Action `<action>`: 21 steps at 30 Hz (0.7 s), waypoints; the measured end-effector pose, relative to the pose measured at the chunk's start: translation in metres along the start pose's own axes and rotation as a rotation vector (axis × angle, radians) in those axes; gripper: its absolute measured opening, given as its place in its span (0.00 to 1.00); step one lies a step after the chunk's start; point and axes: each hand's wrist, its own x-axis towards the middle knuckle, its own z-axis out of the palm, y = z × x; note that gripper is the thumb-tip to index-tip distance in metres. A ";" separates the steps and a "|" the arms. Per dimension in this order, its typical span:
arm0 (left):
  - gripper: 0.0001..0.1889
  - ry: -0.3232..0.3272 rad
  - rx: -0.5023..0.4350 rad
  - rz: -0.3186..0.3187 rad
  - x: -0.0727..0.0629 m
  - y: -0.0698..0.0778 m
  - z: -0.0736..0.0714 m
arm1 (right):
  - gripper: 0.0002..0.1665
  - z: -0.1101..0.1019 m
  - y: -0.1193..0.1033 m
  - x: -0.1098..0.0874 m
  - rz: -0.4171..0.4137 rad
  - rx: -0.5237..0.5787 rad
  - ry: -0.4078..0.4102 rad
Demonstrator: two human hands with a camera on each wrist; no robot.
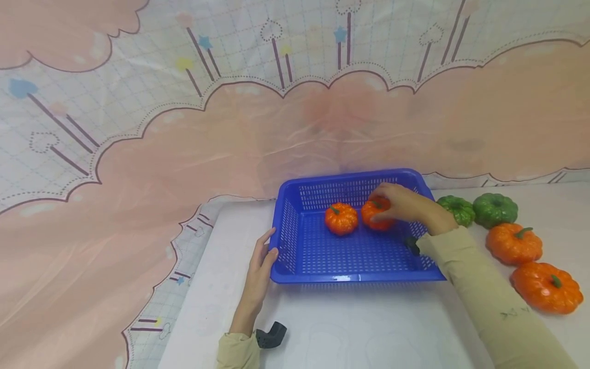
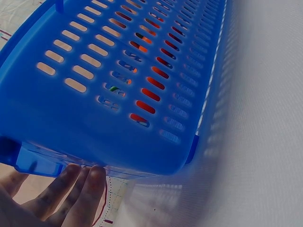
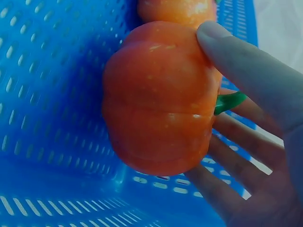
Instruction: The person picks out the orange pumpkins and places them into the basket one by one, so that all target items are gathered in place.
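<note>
Left sleeve (image 1: 238,351): pale khaki-beige, plain cloth, creased near end, stops on forearm. Right sleeve (image 1: 493,302): same colour, wrinkled, wide loose cuff (image 1: 440,247) near wrist. Small dark thin-line marking (image 1: 513,311) partway along, can't read it. Black bent fitting (image 1: 272,335) beside left forearm, elbow-shaped, blunt end, tiny dots on side. Black piece (image 1: 412,246) by right cuff, partly hidden, shape unclear. Left hand (image 1: 260,269), right hand (image 1: 401,202) both bare.

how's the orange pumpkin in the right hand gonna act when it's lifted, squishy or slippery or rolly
The orange pumpkin is probably stiff: no dent shows where the right hand touches it. Glints on its smooth skin suggest it may be slippery. Its rounded, lobed body could rock or roll a little if released.
</note>
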 end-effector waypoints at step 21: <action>0.25 0.011 0.002 -0.001 -0.002 0.004 0.001 | 0.28 0.007 0.010 0.008 -0.033 0.019 -0.013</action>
